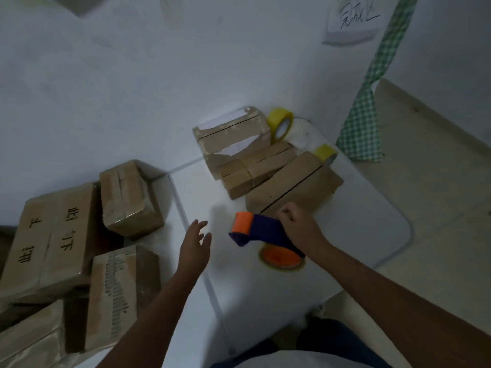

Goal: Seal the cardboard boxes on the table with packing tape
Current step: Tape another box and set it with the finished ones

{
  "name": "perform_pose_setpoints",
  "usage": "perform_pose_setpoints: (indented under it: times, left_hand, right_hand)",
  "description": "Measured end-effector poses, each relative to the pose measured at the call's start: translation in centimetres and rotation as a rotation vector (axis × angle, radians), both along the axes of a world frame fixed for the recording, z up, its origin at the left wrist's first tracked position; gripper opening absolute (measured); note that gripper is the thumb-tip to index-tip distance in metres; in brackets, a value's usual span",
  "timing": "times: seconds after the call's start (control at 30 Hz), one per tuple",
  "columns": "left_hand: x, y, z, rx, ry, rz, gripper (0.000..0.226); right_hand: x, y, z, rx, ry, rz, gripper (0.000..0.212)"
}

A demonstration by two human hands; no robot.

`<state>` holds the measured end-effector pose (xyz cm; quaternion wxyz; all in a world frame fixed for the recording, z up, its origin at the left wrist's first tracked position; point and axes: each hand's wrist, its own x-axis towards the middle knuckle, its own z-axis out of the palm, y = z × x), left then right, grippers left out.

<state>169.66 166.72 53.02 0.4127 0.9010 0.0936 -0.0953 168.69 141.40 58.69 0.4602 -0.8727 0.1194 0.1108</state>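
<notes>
Cardboard boxes [268,166] shut on table [372,235]; R hand [297,227] gripping tape dispenser [260,232], L hand [195,243] loose.

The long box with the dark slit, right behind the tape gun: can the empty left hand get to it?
Probably yes. The left hand is open and holds nothing, with bare table ahead of it. The long box lies up and to its right, but the tape dispenser in the right hand sits near its front edge.

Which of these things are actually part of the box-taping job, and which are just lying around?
Part of the job:
tape dispenser, held by the right hand
left hand, open
cardboard boxes on the table
yellow tape rolls

Just lying about:
green checked cloth
handwritten paper note
boxes stacked beside the table
</notes>
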Motion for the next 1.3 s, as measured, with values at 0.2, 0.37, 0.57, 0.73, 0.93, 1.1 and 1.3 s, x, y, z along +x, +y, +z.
perform_pose_setpoints:
  times: [0.2, 0.37, 0.57, 0.73, 0.93, 1.1, 1.3]
  left_hand:
    - [2.8, -8.3, -0.6, 0.12, -0.139, -0.202, 0.048]
    - [4.8, -15.3, -2.1, 0.322, -0.207, -0.524, 0.084]
    - [5.1, -16.6, -3.3, 0.476, -0.207, -0.601, 0.094]
    - [4.8, -12.2, -3.1, 0.53, -0.151, -0.765, 0.081]
    - [3.8, -4.4, -1.6, 0.504, -0.096, -0.937, 0.077]
    - [4.0, -0.6, -2.0, 0.488, -0.131, -1.012, 0.073]
    - [4.4, -0.4, -2.1, 0.363, -0.167, -0.982, 0.067]
  right_hand:
    - [3.9, -7.4, 2.8, 0.25, 0.116, -0.228, 0.06]
    - [5.9, -12.6, 2.4, 0.633, 0.278, -0.231, 0.041]
    - [8.7, -14.8, 2.3, 0.667, 0.395, -0.119, 0.055]
    - [9.9, -13.4, 1.9, 0.398, 0.342, 0.049, 0.063]
    - [8.9, -8.0, 1.9, 0.028, 0.148, 0.293, 0.057]
    - [6.7, -3.1, 0.9, -0.04, 0.002, 0.348, 0.065]
    - [5.1, -1.3, -1.3, -0.099, -0.087, 0.265, 0.058]
